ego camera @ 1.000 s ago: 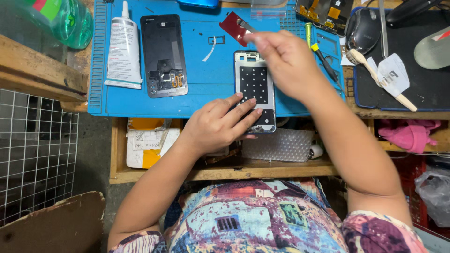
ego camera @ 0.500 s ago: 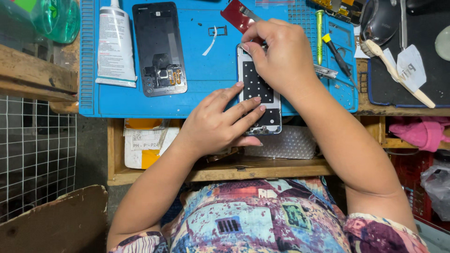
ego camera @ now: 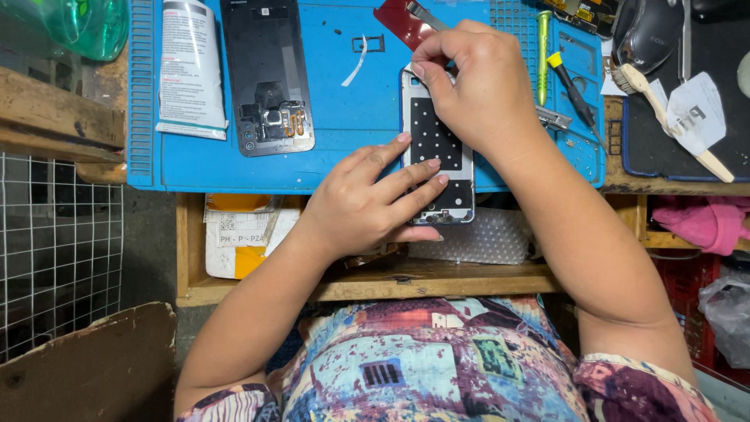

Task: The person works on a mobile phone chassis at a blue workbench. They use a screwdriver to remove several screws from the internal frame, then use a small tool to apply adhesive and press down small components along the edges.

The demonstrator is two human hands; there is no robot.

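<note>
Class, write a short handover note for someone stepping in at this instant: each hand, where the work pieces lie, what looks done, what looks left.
Left hand: fingers flat on the opened phone frame, steadying it on the blue mat.
Right hand: pinching metal tweezers at the frame's top edge.
Nearby: black back cover and white glue tube to the left, screwdrivers to the right.
Done: phone opened, cover off.
Left: the work at the top edge; cover not yet refitted.

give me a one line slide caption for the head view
Left hand steadies an opened phone frame on a blue mat while the right hand works tweezers at its top.
</note>
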